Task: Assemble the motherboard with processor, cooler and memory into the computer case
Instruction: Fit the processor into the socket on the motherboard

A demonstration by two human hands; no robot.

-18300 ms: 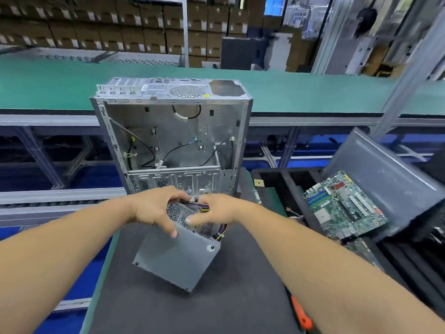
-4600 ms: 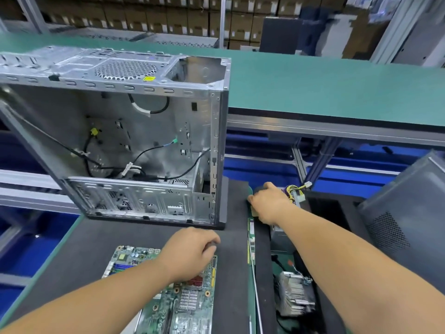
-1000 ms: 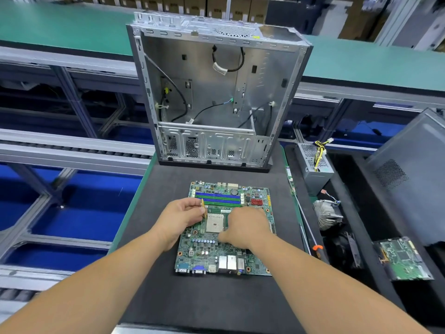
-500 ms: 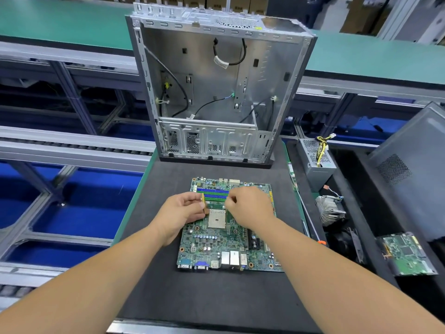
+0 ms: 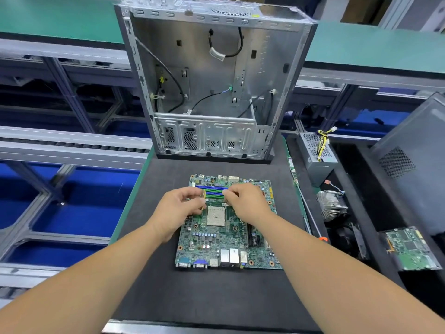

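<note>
— Case shell (image 5: 262,75)? Bare sheet metal, dull silver, stamped and perforated low down. Mat (image 5: 216,297) under it?

— Matt charcoal, foam-like, faintly grainy. Motherboard (image 5: 231,242) on top: glossy green laminate, shiny metal port shields, blue and green plastic slots (image 5: 213,192).

— Off to the right?

— Cooler (image 5: 331,208) of bright thin metal fins; power supply (image 5: 317,155) in grey painted metal mesh. Conveyor top (image 5: 375,51): smooth matt green
</note>
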